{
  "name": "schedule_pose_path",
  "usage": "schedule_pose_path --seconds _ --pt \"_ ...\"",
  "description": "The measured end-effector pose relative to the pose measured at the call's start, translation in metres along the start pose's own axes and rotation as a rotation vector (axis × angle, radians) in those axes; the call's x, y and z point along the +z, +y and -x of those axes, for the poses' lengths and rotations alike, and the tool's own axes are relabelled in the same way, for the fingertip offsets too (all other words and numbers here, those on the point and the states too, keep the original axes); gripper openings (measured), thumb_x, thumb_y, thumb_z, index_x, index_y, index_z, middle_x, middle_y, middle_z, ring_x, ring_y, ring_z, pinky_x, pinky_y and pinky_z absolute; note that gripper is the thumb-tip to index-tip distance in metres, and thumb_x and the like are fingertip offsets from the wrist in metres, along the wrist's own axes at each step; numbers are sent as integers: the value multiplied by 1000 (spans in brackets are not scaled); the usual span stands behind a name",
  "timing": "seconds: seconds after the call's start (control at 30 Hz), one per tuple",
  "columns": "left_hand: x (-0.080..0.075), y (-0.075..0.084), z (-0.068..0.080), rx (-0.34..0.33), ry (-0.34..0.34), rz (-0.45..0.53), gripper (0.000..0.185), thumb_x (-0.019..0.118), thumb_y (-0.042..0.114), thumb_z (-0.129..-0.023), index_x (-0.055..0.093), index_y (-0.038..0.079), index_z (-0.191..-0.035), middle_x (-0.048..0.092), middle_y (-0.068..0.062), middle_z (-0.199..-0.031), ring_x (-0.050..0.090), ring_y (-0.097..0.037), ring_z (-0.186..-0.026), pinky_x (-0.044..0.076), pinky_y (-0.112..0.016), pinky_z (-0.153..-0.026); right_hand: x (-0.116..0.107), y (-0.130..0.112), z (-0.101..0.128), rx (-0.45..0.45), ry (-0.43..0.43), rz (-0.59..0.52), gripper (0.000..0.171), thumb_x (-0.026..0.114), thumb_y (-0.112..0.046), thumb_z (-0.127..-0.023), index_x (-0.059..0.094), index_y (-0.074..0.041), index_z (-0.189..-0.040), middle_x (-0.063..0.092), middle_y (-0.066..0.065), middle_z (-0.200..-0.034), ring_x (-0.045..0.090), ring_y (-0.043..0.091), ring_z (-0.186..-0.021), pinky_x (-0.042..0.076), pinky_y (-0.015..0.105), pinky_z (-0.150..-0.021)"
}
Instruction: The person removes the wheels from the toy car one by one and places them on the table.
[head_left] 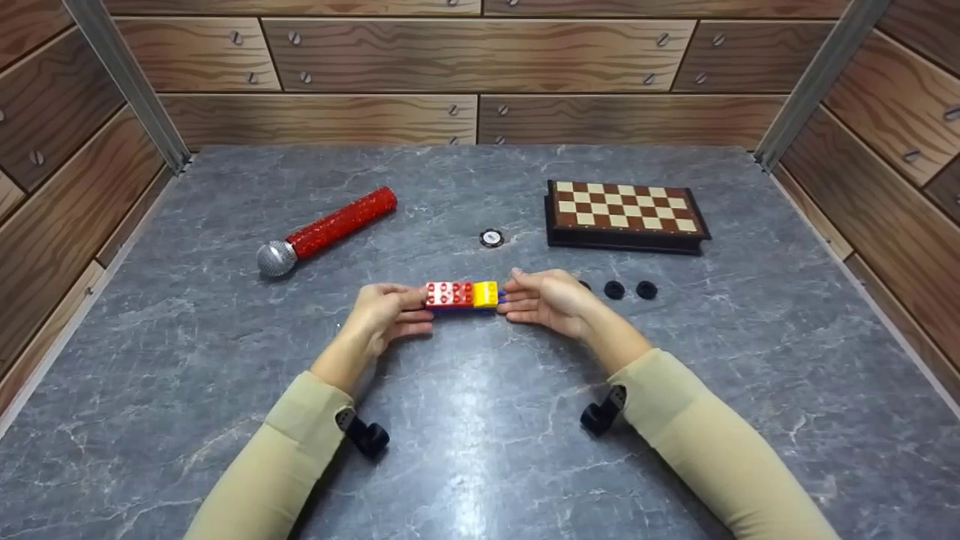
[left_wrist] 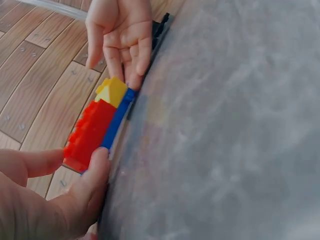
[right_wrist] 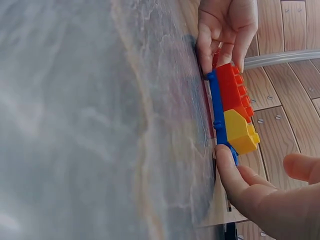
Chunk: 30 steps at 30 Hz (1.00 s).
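On the grey marble table a short brick assembly lies between my hands: a red brick and a yellow brick sit side by side on a blue plate. My left hand pinches the red end, thumb on one side and fingers on the other. The right hand has fairly straight fingers, and a fingertip touches the blue plate's end beside the yellow brick. Its thumb stays clear of the bricks.
A red glitter microphone lies at the back left. A folded chessboard sits at the back right, with a poker chip left of it. Two black discs lie just right of my right hand. Wood-panel walls enclose the table.
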<state>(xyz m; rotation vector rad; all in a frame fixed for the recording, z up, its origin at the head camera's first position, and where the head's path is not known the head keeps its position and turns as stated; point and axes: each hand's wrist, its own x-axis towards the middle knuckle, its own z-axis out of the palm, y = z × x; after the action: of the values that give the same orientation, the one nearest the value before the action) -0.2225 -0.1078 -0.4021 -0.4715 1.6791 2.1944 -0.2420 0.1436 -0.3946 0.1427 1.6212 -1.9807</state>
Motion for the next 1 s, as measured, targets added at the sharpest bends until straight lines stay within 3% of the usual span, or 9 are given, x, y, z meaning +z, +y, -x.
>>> schedule_pose_path --seconds 0.2,0.67,1.0 --pt "-4 6 0 -27 7 31 47 59 20 -93 43 -8 -127 55 -26 -110 61 -39 -98 55 -39 -73 0 0 -1 3 6 -27 50 44 -22 -99 35 17 -131 47 28 -120 57 36 -104 42 43 -97" --pt "-5 8 -4 -48 -14 56 44 56 19 -94 45 -10 -125 51 -26 -114 59 -39 -103 54 -41 -77 2 -1 -1 -39 19 -63 49 47 -16 -98 34 18 -130 44 29 -125 57 35 -105 43 41 -96" --pt "-13 6 -2 -49 -59 32 50 54 20 -95 38 -8 -133 47 -27 -123 56 -39 -108 53 -42 -79 -5 -5 3 -15 5 -6 48 46 -18 -98 36 13 -132 41 31 -131 54 39 -109 43 43 -96"
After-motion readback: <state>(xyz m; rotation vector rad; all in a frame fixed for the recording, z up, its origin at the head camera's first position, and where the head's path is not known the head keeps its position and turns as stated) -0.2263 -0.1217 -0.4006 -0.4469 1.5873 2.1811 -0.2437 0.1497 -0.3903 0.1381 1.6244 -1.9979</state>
